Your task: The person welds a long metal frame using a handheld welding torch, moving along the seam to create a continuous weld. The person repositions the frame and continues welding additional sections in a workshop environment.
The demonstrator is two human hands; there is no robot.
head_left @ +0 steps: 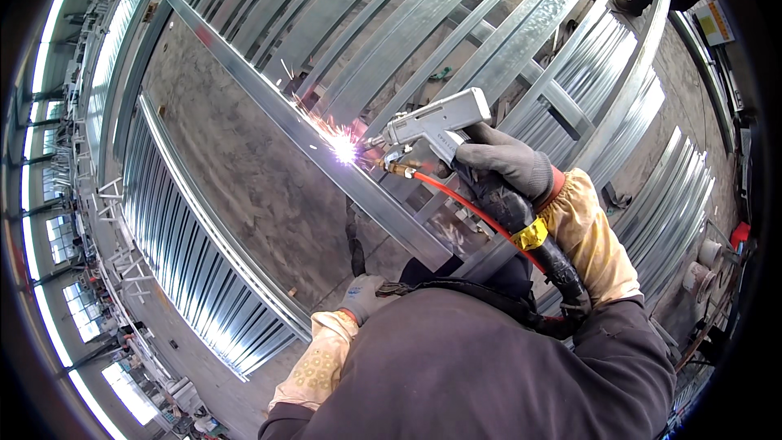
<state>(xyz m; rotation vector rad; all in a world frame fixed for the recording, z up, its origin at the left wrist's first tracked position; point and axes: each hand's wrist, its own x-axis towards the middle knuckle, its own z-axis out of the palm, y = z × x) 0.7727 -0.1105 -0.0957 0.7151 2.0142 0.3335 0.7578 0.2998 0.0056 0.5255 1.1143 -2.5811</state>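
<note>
Steadily guide the welding gun [444, 116], its tip at the left edge of the metal frame [395, 216], right hand [511, 161] wrapped round its handle; your left hand's [365, 297] grip is impossible to tell.

"What colour is the welding gun [444, 118]?"

"Pale silver-grey, its hose [453, 193] bright red. The thick cable [568, 273] is black, the tape [531, 235] on it yellow."

"And the gloves?"

"The left glove [368, 297] and right glove [521, 165] are both grey."

"The sleeve covers?"

"Cream — the left cover [318, 367] patterned with yellowish rings."

"The sparks [344, 149]?"

"White-violet at the core, pink and orange outward."

"The metal tubes [562, 0]?"

"Silvery — mottled in places. The jacket [489, 358] is dark brownish-grey."
</note>
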